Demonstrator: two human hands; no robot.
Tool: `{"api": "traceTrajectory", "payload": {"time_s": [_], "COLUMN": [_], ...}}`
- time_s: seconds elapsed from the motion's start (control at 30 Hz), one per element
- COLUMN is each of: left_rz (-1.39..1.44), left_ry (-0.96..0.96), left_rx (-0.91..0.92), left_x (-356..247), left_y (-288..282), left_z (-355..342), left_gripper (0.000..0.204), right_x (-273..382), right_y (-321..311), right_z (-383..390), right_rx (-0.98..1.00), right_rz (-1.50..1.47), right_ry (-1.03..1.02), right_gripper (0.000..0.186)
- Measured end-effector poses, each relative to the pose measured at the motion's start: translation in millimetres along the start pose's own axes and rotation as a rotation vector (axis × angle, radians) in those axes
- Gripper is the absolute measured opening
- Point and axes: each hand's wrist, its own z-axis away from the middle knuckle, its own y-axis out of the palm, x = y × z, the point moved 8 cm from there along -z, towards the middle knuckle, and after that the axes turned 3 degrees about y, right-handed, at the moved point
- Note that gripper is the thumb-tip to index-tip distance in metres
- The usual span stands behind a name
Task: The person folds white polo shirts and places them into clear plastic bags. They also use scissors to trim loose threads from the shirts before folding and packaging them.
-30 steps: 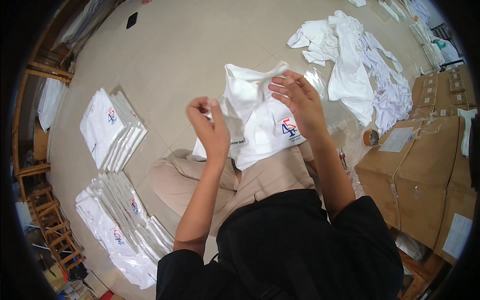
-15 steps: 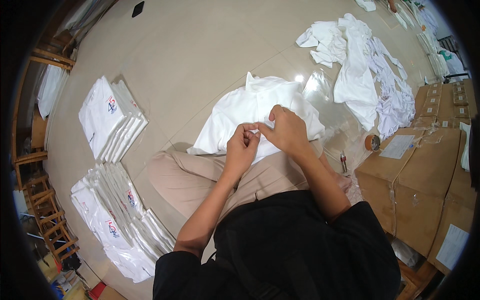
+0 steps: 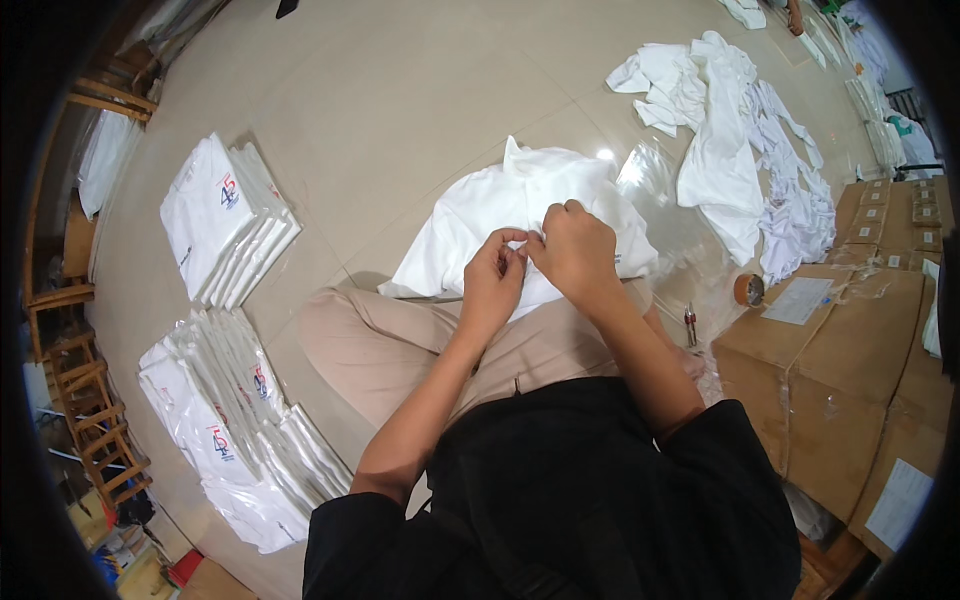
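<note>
A white collared shirt (image 3: 455, 228) lies spread across my lap and the floor in front of my crossed legs, its collar pointing away from me. My left hand (image 3: 492, 288) and my right hand (image 3: 578, 252) meet over the middle of its front. Thumb and fingertips of each hand are pinched together there, the two sets of tips touching or nearly so. Both hands seem to grip the shirt's front edge; any button between the fingertips is too small to make out. Part of the shirt below is hidden by my hands.
To the left stand two stacks of folded, bagged white shirts (image 3: 228, 225), (image 3: 225, 435). A pile of loose white garments (image 3: 715, 150) lies far right. Clear plastic bags (image 3: 650, 180), a tape roll (image 3: 748, 290), a small red-and-silver tool (image 3: 690, 325) and cardboard boxes (image 3: 830, 370) are at the right.
The view has shifted slightly. My right fingers, with the index raised before, are now curled closer together over the shirt front. Both hands stay pinched at about the same spot.
</note>
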Motion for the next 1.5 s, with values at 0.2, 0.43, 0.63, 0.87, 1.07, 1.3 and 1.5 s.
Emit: {"api": "traceTrajectory", "payload": {"time_s": [0.2,0.43,0.63,0.87,1.07,1.3,1.5], "left_rz": [-0.085,-0.401,-0.52,0.12,0.342,0.396,0.415], "left_ry": [0.012,0.203,0.235,-0.205,-0.306,-0.325,-0.287], "left_rx": [-0.008,-0.029,0.058,0.098,0.105,0.046,-0.057], "left_x": [-12.3,-36.6,-43.2,-8.3,-5.0,-3.8,-2.9], "left_y": [1.1,1.7,12.0,5.5,10.3,13.7,14.7], "left_z": [-5.2,-20.1,-43.0,-36.5,-23.4,-18.3,-15.0], "left_gripper": [0.026,0.018,0.015,0.018,0.022,0.022,0.02], "right_x": [5.2,-33.7,-57.6,-51.6,-45.2,-29.8,-20.9], "right_y": [-1.2,2.7,20.1,10.2,10.5,-6.8,-8.3], "right_z": [-9.3,2.1,15.9,26.7,28.2,30.4,35.0], "right_rx": [0.08,0.075,0.04,-0.025,-0.076,-0.115,-0.154], "right_rz": [0.054,-0.417,-0.809,-0.831,-0.864,-0.721,-0.661], "right_ry": [-0.028,0.147,0.282,0.292,0.221,0.107,0.046], "right_gripper": [0.023,0.028,0.026,0.023,0.018,0.014,0.013]}}
